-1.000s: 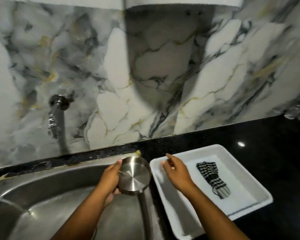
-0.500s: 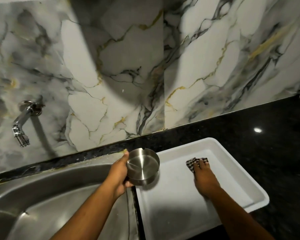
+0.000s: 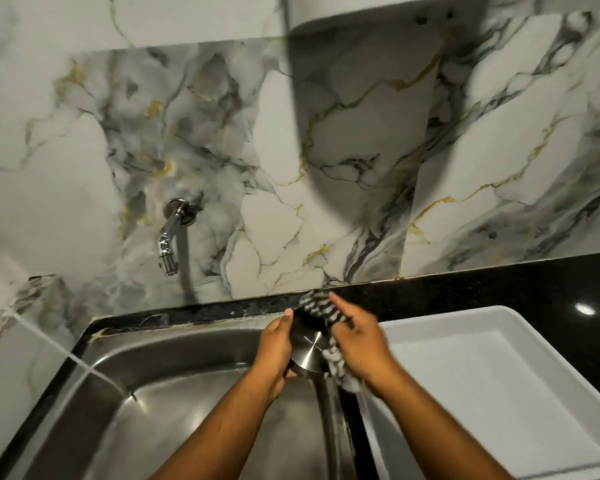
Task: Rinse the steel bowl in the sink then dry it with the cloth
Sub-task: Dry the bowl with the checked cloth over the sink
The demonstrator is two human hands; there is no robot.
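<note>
Steel bowl [image 3: 307, 348] gripped in your left hand [image 3: 274, 344]; right hand [image 3: 361, 344] fingers press the checked cloth [image 3: 321, 304] on it — drying's underway, rinse looks done.

Veined marble wall [image 3: 343, 140] with a chrome tap [image 3: 169, 244] above black countertop [image 3: 499, 289].

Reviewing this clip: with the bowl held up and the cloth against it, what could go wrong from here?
1. The left hand grips the steel bowl only by its rim side over the sink's edge; hard wiping might knock it loose.
2. The checked cloth, bunched in the right hand, dangles toward the sink and may pick up water.
</note>
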